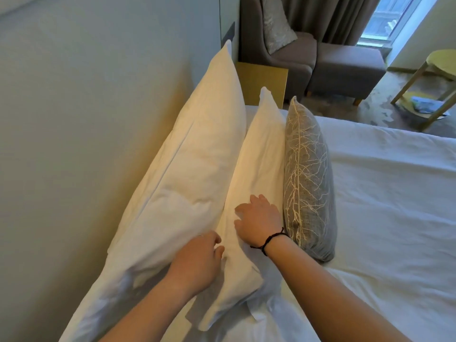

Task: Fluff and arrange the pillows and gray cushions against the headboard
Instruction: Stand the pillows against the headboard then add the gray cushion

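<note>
Lower middle: left grip (199,262) is curling round the edge of the small pillow (259,154), right grip (256,218) lying open on it. The big pillow (197,144) is leaning at left, gray cushion (308,178) standing just right.

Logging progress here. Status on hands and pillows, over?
Left hand tucked between back pillow and front pillow, grip hidden. Right hand resting on front pillow. Gray cushion stands against it; nothing blocking.

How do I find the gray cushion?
Look at the big white bed, then the row standing along the headboard. Two white pillows lean there; the gray cushion stands in front of them, the only one with a pale branch pattern.
</note>
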